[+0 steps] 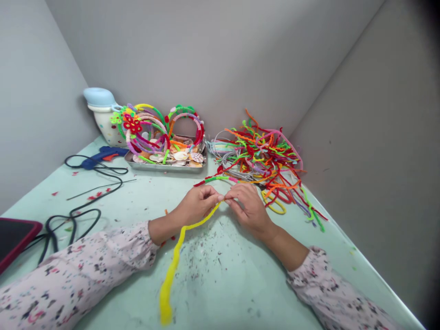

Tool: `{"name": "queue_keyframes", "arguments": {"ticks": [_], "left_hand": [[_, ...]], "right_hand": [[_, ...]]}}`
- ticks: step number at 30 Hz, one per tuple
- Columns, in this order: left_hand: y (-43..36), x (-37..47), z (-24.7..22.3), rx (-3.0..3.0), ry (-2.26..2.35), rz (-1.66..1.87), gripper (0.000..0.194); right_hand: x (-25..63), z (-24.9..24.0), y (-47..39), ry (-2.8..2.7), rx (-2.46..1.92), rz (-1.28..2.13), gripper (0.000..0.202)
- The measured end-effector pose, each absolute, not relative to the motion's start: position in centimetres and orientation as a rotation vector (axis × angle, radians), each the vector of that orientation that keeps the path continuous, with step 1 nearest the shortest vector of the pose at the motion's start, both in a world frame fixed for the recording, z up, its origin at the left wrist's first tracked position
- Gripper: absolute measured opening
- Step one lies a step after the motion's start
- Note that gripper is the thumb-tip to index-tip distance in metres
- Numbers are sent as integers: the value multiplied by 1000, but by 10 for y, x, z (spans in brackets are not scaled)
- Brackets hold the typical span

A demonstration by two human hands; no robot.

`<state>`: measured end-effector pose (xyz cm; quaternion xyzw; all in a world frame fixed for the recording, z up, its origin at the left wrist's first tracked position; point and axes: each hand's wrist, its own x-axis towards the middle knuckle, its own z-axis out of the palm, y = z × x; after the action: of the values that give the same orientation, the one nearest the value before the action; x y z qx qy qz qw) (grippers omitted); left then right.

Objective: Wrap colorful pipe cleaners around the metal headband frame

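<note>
A long yellow pipe cleaner [176, 256] runs from my fingertips down toward the front of the table, its near end hanging close to the camera. My left hand [197, 204] pinches it near its far end. Fingertips of my right hand [249, 208] meet the left ones and pinch a thin reddish strand at the same spot; how the two join is too small to tell. Just beyond my hands a curved band wrapped in red, green and pink pipe cleaner [220, 178] shows, partly hidden by my fingers.
Behind stands a metal tray [165, 168] of seashells and wrapped hoops [147, 128]. A tangled heap of pipe cleaners [264, 151] lies back right. At left are a lidded white cup [108, 123], a blue glue gun [99, 156], black cord [74, 213] and a red-edged tablet [15, 240].
</note>
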<state>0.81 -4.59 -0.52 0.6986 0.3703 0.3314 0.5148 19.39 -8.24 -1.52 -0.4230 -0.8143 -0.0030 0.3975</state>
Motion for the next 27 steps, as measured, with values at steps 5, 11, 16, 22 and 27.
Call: {"name": "queue_keyframes", "arguments": {"ticks": [5,11,16,22,27], "left_hand": [[-46,8,-9,1592,861,798,31],[-43,9,-16,1563,839,821,30],[-47,9,-7,1507,838,782,28],[-43,10,-10,1572,850,823,22],[-44,8,-11,1578,846,783,20]], "right_hand": [[193,-13,-83,-2052,-1069,-22,8],[193,-12,-83,-2054,-1075,-9,8],[193,-12,-83,-2060,-1074,0,9],[193,-11,-84,-2067,-1075,1,7],[194,-13,-83,-2065,-1081,18,8]]}}
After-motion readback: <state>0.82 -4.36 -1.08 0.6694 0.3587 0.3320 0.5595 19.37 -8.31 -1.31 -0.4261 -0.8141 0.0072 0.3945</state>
